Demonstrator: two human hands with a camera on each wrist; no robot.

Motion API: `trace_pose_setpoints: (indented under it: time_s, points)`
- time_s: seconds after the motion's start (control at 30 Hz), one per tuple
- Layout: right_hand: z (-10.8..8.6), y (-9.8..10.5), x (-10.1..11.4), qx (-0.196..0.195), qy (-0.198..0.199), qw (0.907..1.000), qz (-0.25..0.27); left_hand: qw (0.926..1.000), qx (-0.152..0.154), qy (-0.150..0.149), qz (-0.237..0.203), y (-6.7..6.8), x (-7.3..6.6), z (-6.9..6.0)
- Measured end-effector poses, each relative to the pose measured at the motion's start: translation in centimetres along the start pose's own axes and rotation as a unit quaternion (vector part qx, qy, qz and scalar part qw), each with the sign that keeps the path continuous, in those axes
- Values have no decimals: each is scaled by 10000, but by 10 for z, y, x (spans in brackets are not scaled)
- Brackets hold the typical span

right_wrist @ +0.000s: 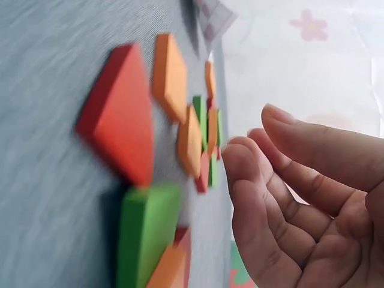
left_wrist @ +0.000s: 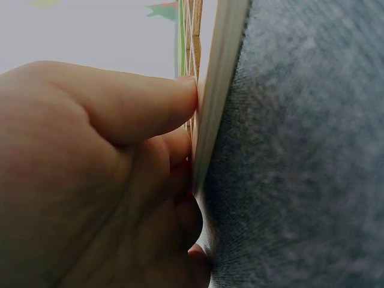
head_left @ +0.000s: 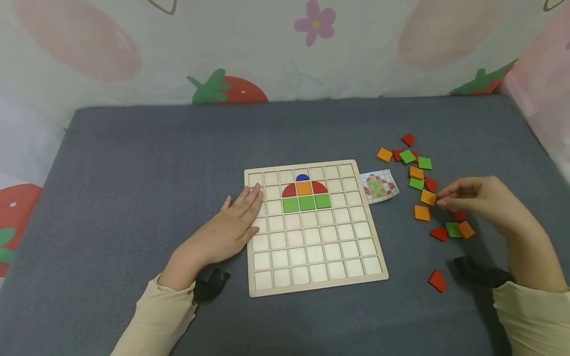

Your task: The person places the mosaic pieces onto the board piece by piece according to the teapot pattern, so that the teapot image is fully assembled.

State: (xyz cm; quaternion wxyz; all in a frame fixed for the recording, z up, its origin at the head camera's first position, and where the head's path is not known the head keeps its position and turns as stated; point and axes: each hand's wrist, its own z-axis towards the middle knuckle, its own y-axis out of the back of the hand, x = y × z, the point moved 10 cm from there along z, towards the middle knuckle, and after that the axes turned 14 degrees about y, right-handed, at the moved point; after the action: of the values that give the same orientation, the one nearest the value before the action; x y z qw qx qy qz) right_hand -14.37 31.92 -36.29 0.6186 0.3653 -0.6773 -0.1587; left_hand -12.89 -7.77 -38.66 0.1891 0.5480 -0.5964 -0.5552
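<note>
A wooden grid board (head_left: 318, 277) lies on the cloth, holding a blue piece (head_left: 302, 177), an orange square (head_left: 304, 188) between two red quarter-round pieces (head_left: 319, 187), and a row of three green squares (head_left: 306, 202). My left hand (head_left: 224, 231) rests on the board's left edge with fingers stretched out; in the left wrist view the thumb (left_wrist: 150, 105) touches the rim. My right hand (head_left: 487, 200) hovers over the loose tiles, its fingertips near an orange square tile (head_left: 428, 198). In the right wrist view, thumb and fingers (right_wrist: 243, 165) stand apart with nothing between them.
Loose orange, green and red tiles (head_left: 416, 183) are scattered right of the board, some overlapping. A lone red piece (head_left: 437, 281) lies nearer me. A small printed pattern card (head_left: 380, 186) sits against the board's right edge. Grey cloth (head_left: 147, 173) covers the table.
</note>
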Motion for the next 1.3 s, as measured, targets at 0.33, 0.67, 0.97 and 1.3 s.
trace_pose_setpoints:
  time_s: [0.33,0.67,0.97,1.3]
  points:
    - [-31,-7,-18,216,-188,9994,-198,10000,21,9,33,0,0,2]
    - [-63,-50,-10,933,6,9946,457,10000,62,18,-17,-2,0,1]
    - [-84,-76,2,1132,153,9924,457,10000,74,45,-33,-1,0,1]
    - [-83,-78,14,902,241,9917,-886,10000,65,63,13,-1,0,2]
